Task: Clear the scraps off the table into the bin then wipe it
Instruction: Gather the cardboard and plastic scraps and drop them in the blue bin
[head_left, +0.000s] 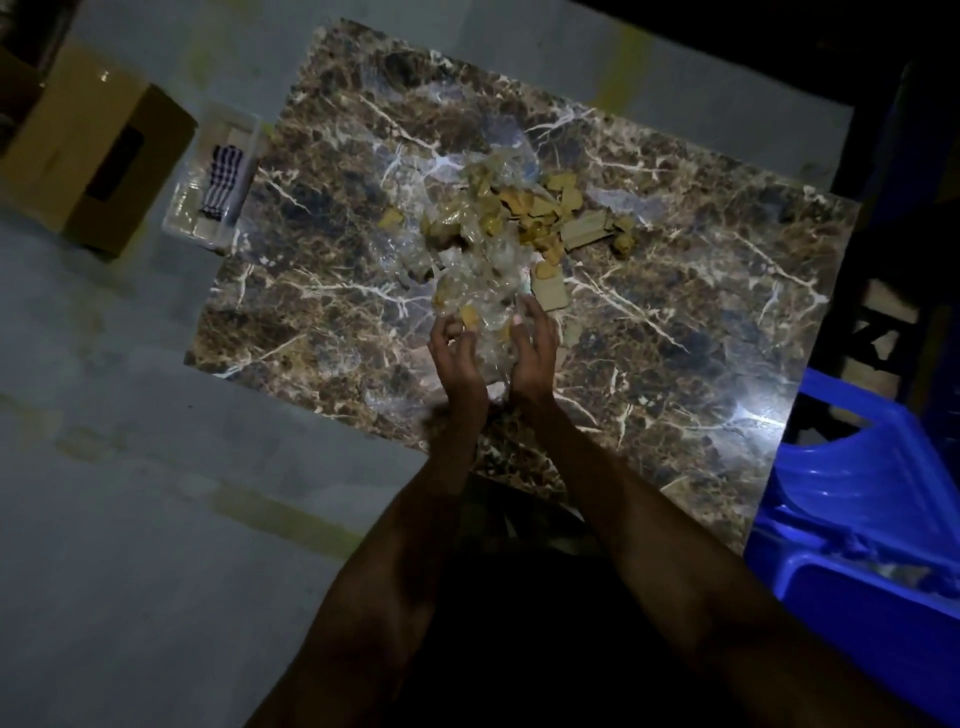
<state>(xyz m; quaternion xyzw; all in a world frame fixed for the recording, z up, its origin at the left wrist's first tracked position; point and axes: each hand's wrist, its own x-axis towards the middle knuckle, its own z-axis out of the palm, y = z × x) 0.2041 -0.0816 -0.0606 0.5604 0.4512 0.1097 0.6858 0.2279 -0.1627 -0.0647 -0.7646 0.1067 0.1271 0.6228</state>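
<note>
- Fingers of the left hand (457, 358) and right hand (535, 353) curl around clear plastic scraps (485, 332).
- The scrap pile (519, 218) sits mid-table (675, 322).
- Loose pieces could slip out before reaching the blue bin (862, 519).

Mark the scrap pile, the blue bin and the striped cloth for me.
scrap pile (511, 218): head view, on tan pieces mid-heap on the table.
blue bin (852, 587): head view, on its near wall, right of the table.
striped cloth (224, 174): head view, on its middle, in the clear tub.
</note>
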